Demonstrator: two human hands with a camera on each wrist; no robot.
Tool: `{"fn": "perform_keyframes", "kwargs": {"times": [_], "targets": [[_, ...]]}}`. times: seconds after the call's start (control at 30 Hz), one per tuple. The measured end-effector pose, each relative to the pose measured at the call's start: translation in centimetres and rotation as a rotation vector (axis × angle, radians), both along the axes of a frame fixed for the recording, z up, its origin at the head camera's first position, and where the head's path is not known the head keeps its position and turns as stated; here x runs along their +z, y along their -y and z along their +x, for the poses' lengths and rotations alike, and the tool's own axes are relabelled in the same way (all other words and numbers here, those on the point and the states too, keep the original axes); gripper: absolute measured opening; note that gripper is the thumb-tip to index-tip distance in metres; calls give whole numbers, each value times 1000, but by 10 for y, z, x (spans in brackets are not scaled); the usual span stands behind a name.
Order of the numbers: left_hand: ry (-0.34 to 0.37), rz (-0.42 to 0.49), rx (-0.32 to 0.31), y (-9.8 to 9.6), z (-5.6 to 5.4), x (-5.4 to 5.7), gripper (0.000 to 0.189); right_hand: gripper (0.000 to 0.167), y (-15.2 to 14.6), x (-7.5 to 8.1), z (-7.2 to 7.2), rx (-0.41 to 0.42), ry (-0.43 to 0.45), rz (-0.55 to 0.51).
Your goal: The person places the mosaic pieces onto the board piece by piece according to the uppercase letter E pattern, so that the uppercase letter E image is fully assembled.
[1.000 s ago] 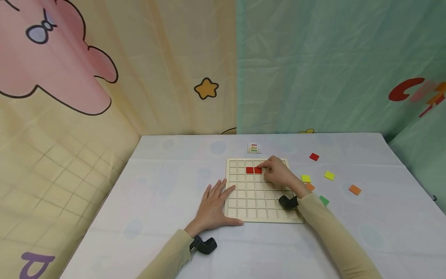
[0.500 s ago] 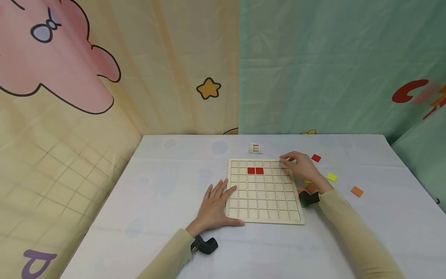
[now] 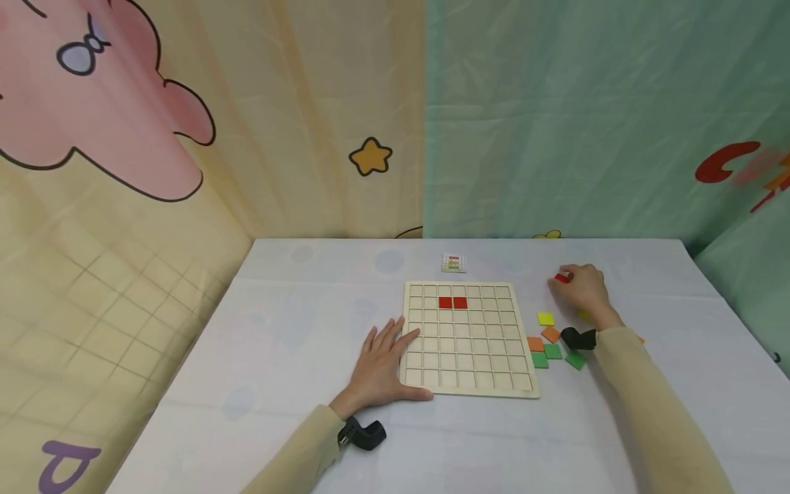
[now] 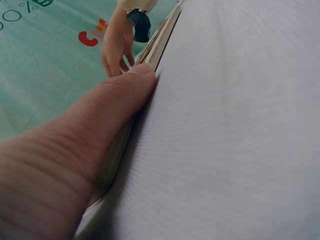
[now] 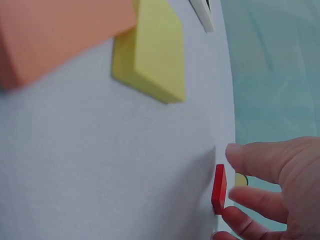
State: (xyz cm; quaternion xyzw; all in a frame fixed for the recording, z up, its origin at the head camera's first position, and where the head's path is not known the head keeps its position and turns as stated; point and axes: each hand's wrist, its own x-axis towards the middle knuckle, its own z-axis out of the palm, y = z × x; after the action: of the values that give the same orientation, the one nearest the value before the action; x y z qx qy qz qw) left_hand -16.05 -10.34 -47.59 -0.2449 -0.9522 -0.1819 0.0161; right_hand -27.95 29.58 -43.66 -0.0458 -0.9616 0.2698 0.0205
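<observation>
A light wooden grid board (image 3: 472, 343) lies on the table, with two red square tiles (image 3: 452, 302) side by side in its second row from the back. My left hand (image 3: 378, 370) rests spread at the board's front left corner; its thumb (image 4: 125, 85) lies along the front edge, other fingers at the left edge. Right of the board, my right hand (image 3: 582, 288) is over a loose red tile (image 5: 219, 190). In the right wrist view its thumb and fingers are bent around the tile's ends, with a gap between thumb and tile.
Beside the board's right edge lie yellow (image 3: 546, 319), orange (image 3: 550, 334) and green (image 3: 553, 351) tiles, several in all. Behind the board is a small patterned card (image 3: 453, 263). Printed curtains (image 3: 555, 123) hang behind the table.
My right hand has left the second red tile on the board and moved right to the loose red tile on the table. My left hand has stayed at the board's corner.
</observation>
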Motion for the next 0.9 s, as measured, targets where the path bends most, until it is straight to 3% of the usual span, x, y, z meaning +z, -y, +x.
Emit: {"fn": "perform_keyframes", "kwargs": {"times": [0.27, 0.53, 0.9], "targets": [[2, -2, -6, -1, 0, 0, 109, 35, 0, -1, 3, 15, -30, -7], [-1, -10, 0, 0, 0, 0, 109, 37, 0, 7, 5, 54, 104, -137], [-2, -9, 0, 0, -1, -1, 109, 30, 11, 5, 19, 67, -92, -127]]}}
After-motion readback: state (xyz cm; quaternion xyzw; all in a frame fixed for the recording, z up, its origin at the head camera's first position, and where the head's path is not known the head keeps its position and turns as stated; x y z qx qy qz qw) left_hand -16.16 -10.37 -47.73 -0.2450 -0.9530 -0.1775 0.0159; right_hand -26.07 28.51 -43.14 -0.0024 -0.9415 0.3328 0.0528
